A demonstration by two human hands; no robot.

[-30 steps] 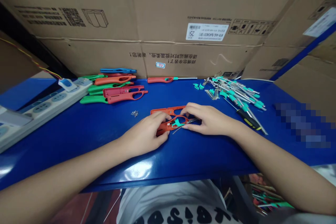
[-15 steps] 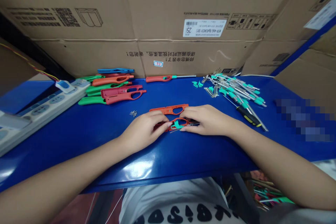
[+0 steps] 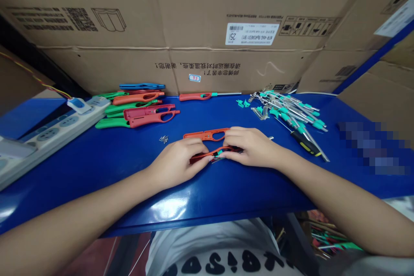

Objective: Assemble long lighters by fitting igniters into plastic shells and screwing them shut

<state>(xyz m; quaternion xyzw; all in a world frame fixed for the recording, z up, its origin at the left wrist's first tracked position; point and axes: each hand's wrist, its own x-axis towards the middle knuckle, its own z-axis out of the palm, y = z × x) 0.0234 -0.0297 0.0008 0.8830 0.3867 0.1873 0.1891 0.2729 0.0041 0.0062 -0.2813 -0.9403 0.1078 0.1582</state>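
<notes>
Both my hands close on one red half-shell of a gas lighter (image 3: 210,154), which is tilted up on its edge. My left hand (image 3: 181,158) pinches its left end between thumb and fingers. At its right end, my right hand (image 3: 247,146) grips the shell, the thumb by a small teal trigger piece (image 3: 219,152). A metal tube tip (image 3: 271,138) pokes out beyond the right hand. Just behind, an orange half-shell (image 3: 204,136) lies on the table with its inner side up. Fingers cover much of the held parts.
Small screws (image 3: 164,139) lie left of the hands. Farther left are stacked coloured shells (image 3: 147,118) and a power strip (image 3: 53,131). One assembled lighter (image 3: 197,96) rests by the cardboard (image 3: 129,62). Metal tubes with teal parts (image 3: 291,112) and a screwdriver (image 3: 305,143) are at right.
The red half-shell has tipped up onto its edge, hiding more of the teal trigger piece. My right hand has shifted slightly left, and the tube tip now shows behind it.
</notes>
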